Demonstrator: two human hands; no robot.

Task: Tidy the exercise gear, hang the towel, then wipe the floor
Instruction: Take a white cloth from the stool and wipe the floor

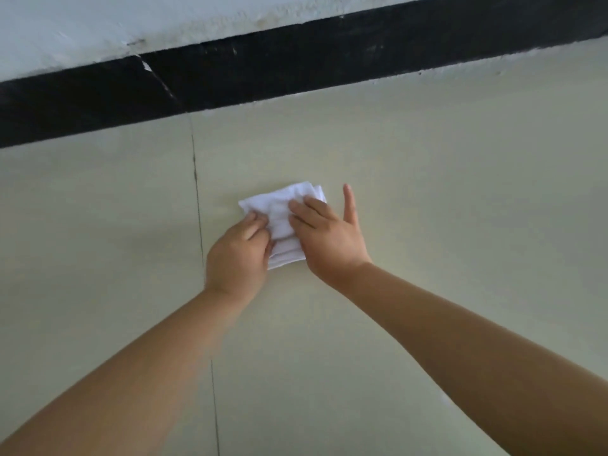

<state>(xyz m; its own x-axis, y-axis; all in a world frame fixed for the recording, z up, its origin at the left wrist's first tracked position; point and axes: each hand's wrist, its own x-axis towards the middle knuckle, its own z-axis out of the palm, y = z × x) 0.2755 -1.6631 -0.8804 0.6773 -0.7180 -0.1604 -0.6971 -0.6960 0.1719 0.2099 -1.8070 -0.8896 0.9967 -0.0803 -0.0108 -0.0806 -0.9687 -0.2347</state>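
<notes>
A small folded white cloth (283, 212) lies flat on the pale green floor (427, 179), near the middle of the view. My left hand (238, 255) covers its left and near edge, with the fingers curled over that edge. My right hand (329, 238) lies on the cloth's right side, fingers straight and pressing down, and one finger points away past the cloth's edge. Both forearms reach in from the bottom corners.
A black skirting band (263, 74) runs along the foot of a white wall (98, 24) beyond the cloth. A thin dark joint line (199, 225) crosses the floor left of my hands.
</notes>
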